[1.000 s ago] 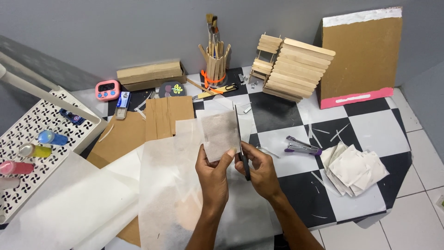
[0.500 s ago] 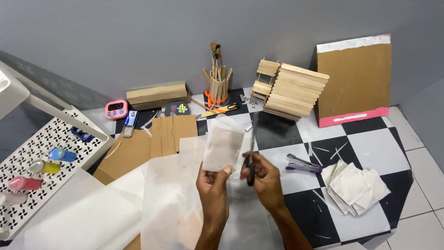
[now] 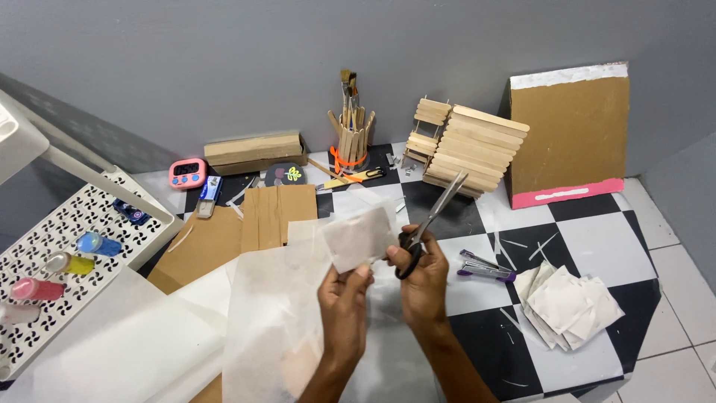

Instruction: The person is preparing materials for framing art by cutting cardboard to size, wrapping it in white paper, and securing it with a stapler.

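Note:
My left hand (image 3: 344, 300) pinches the lower edge of a small square of thin white paper (image 3: 360, 237) and holds it up over the table. Beside it, my right hand (image 3: 421, 272) grips black-handled scissors (image 3: 429, 220), whose closed blades point up and to the right, away from the paper. Under both hands lies a large translucent white sheet (image 3: 276, 321).
A pile of cut white squares (image 3: 567, 302) and a purple stapler (image 3: 485, 266) lie to the right on the checkered mat (image 3: 589, 239). Behind stand a craft-stick house (image 3: 466, 149), a brush holder (image 3: 350, 138), cardboard pieces (image 3: 277, 215) and a brown board (image 3: 570, 134). A white perforated rack (image 3: 63, 246) holds small paint bottles at left.
The scissors swung from upright beside the paper to blades pointing up and right. The paper square tilted left in my left hand. The view shifted slightly.

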